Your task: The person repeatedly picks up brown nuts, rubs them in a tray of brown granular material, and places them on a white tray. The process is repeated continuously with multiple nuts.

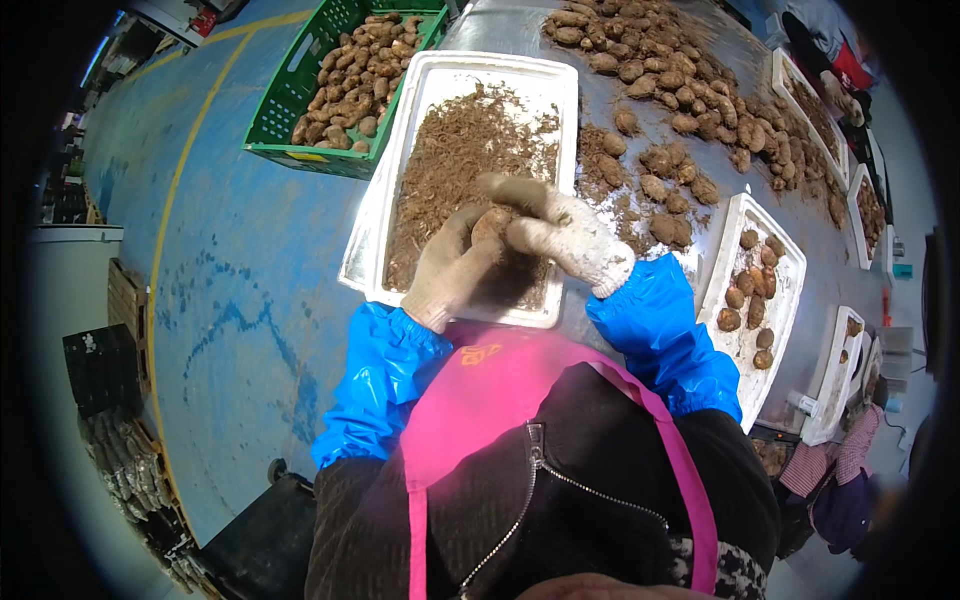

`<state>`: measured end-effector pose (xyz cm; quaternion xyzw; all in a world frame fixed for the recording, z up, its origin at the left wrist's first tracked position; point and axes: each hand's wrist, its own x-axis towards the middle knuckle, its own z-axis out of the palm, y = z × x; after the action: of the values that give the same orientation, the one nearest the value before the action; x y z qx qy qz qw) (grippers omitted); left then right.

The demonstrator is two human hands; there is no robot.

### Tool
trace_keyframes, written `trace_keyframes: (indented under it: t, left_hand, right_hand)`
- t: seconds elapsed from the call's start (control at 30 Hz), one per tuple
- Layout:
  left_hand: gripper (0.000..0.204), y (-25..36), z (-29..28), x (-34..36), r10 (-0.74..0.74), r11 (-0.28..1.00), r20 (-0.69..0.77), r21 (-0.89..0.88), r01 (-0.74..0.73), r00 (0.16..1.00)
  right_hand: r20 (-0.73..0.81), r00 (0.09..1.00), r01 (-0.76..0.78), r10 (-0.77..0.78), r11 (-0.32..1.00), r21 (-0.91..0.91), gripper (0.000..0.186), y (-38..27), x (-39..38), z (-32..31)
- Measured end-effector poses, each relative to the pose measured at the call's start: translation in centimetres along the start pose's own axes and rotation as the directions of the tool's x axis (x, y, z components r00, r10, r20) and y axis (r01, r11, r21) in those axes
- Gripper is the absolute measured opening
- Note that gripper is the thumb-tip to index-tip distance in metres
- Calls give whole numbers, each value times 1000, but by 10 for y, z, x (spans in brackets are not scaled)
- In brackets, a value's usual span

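Note:
A small brown taro sits in the fingers of my left hand, which is gloved in dirty off-white cloth. My right hand, in a matching glove, is curled against the same taro from the other side, its thumb and fingers closing on it. Both hands are above a white tray strewn with brown fibrous peelings and soil. Blue sleeve covers show on my forearms. Whether my right hand also has a tool is hidden by the glove.
A green crate full of taros stands beyond the tray on the left. A large heap of taros covers the metal table. Another white tray with several taros lies right. Other trays and people are along the far right.

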<state>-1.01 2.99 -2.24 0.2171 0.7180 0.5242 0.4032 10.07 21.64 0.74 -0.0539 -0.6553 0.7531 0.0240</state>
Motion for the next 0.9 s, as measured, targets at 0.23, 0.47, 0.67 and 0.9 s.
trace_keyframes:
  t: [0.23,0.47,0.67,0.9]
  left_hand:
    - [56,3,-7,-8,50,998,170,33,-57,984]
    - [49,12,2,-11,88,951,9,297,-86,996]
    - [51,12,20,-12,162,788,-23,605,-115,987]
    - [60,-2,7,-10,199,945,-31,269,-184,979]
  right_hand:
    - [64,988,-152,141,963,225,41,12,1,13]
    - [-95,994,-51,59,995,90,29,24,1,28]
    - [-289,941,-159,177,984,85,23,28,19,37]
    - [-252,964,60,-86,993,-106,43,48,19,20]
